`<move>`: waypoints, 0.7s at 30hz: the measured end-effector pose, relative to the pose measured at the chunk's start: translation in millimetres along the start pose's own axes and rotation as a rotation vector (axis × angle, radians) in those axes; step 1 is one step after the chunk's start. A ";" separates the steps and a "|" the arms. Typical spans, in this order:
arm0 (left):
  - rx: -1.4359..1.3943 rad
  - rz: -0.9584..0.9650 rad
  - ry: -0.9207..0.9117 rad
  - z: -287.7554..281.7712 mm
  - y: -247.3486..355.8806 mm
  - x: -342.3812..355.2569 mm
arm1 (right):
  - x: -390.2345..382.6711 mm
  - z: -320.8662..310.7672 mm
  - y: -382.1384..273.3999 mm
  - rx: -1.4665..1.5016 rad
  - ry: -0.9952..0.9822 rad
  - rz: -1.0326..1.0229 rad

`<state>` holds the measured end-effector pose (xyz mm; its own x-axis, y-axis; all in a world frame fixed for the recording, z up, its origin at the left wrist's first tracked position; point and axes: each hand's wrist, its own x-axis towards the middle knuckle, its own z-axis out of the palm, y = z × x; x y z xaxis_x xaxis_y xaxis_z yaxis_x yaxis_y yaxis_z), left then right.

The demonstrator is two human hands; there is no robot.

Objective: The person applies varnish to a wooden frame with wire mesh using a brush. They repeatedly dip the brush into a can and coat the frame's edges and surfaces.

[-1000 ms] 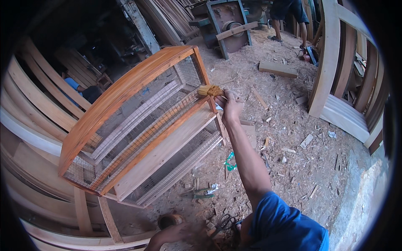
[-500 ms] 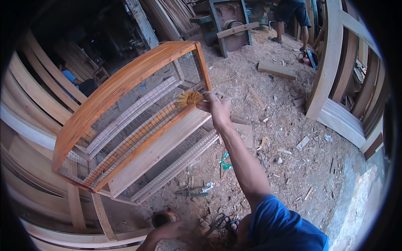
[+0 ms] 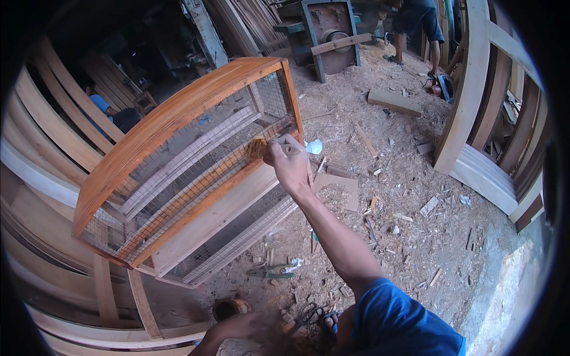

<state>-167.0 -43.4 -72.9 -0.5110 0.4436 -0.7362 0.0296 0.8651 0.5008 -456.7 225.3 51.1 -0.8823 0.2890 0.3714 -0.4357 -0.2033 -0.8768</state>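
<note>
Gripping a small paintbrush (image 3: 259, 146), the right hand (image 3: 289, 161) has its fingers pinched round the handle, bristles pointing left against the wire mesh (image 3: 196, 160) of an arched wooden frame (image 3: 178, 113). The brush lies just left of the hand, touching the mesh beside the frame's right upright (image 3: 292, 98). The frame's long axis runs from lower left to upper right — open mesh stretches away leftward, while the upright closes the right side. The left hand (image 3: 249, 325) is low, well apart from the frame, near a small tin (image 3: 228, 308); blur hides whether it is open or closed. Sawdust-strewn floor (image 3: 404, 196) lies open to the right.
</note>
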 end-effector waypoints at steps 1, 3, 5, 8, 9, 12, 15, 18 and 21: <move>-0.016 0.011 0.009 0.9 0.4 0.9 | -0.8 0.6 -3.2 0.122 -0.074 0.131; -0.066 0.033 0.026 3.8 0.4 -0.9 | 1.5 -4.3 -7.6 0.264 -0.129 0.271; -0.079 -0.001 0.028 4.3 -1.0 -4.8 | 15.3 -15.6 -9.3 0.309 -0.101 0.276; -0.061 0.017 0.087 7.6 -4.2 -11.3 | 33.6 -37.3 -2.2 0.310 0.186 0.131; -0.042 0.038 0.106 8.9 -5.4 -13.0 | 39.0 -43.4 1.4 0.312 0.270 0.075; 0.007 0.057 0.122 7.3 -9.1 -12.6 | 42.9 -44.6 13.4 0.573 0.525 -0.035; -0.008 0.052 0.077 5.7 -9.3 -7.2 | 24.7 -26.8 22.1 0.632 0.572 -0.027; -0.020 0.050 0.028 3.0 -5.8 0.4 | -6.3 3.8 26.9 0.532 0.339 0.065; 0.011 0.002 -0.003 1.1 -0.4 4.9 | -23.9 23.1 23.1 0.447 0.213 0.080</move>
<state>-168.5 -41.4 -77.2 -0.5086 0.4459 -0.7366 0.0398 0.8667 0.4972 -449.9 192.1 29.1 -0.8803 0.4314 0.1973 -0.4432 -0.5997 -0.6663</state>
